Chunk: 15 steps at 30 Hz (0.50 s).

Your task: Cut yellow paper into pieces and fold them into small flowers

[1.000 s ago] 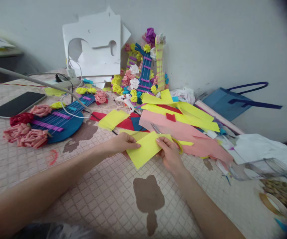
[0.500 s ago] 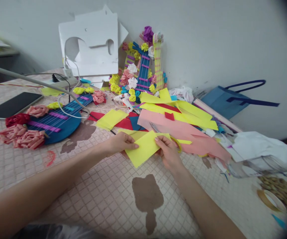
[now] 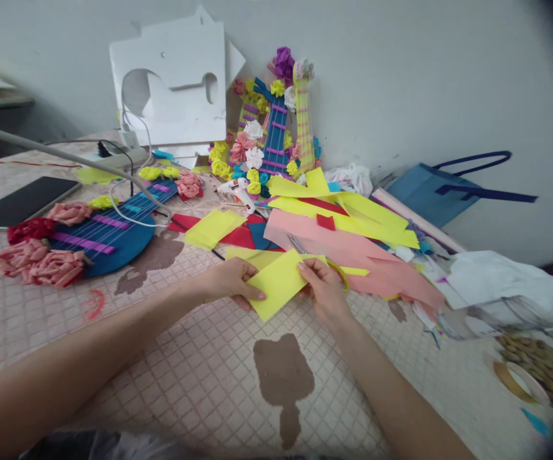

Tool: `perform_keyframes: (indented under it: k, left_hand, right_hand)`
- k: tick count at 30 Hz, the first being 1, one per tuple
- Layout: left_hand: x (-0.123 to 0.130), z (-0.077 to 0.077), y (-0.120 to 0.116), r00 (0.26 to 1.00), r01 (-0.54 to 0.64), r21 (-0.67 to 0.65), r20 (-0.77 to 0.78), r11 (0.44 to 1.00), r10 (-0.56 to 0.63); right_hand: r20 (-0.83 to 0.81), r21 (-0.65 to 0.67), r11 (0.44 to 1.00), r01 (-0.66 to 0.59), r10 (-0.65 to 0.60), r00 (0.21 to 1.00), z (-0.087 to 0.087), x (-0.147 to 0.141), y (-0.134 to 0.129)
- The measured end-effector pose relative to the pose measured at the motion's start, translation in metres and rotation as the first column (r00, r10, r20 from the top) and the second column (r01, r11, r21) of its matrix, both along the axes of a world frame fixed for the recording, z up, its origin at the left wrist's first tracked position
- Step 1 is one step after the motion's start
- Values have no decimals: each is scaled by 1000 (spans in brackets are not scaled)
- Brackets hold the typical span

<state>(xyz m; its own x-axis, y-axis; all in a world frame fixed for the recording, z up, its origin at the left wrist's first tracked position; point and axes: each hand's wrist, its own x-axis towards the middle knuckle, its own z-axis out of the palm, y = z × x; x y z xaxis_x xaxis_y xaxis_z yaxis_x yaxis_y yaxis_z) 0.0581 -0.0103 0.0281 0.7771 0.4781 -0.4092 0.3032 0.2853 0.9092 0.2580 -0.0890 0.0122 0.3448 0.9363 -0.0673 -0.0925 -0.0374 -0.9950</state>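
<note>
Over the desk (image 3: 185,383), we hold a yellow sheet (image 3: 279,287) at 2 sides: the grip of our left hand (image 3: 231,281) is clamped on its left, that of our right hand (image 3: 327,291) on its upper right. Light, even tension should keep it flat, uncreased.

No texts, labels, brands, numbers or signs can be read anywhere here.

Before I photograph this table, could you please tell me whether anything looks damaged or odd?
Yes: the diamond-patterned tablecloth looks damaged. A ragged brown patch lies nearer the camera than the yellow sheet, and another patch beside the blue guitar; both break the pale pattern, perhaps from surface wear.
</note>
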Motion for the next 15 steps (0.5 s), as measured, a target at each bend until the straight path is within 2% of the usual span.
perform_keyframes:
  k: [8, 11, 15]
  left_hand:
    - [0, -4, 2, 1000, -3, 25, -15, 1000, 3]
    - [-1, -4, 4, 999, 34, 30, -23, 999, -33]
    - [-1, -5, 5, 996, 81, 125, 22, 989, -84]
  right_hand:
    - [8, 14, 1000, -3, 3, 1000, 1, 0, 0]
    - [10, 19, 1000, -5, 5, 1000, 1, -2, -1]
    - [15, 7, 999, -37, 37, 999, -1, -11, -5]
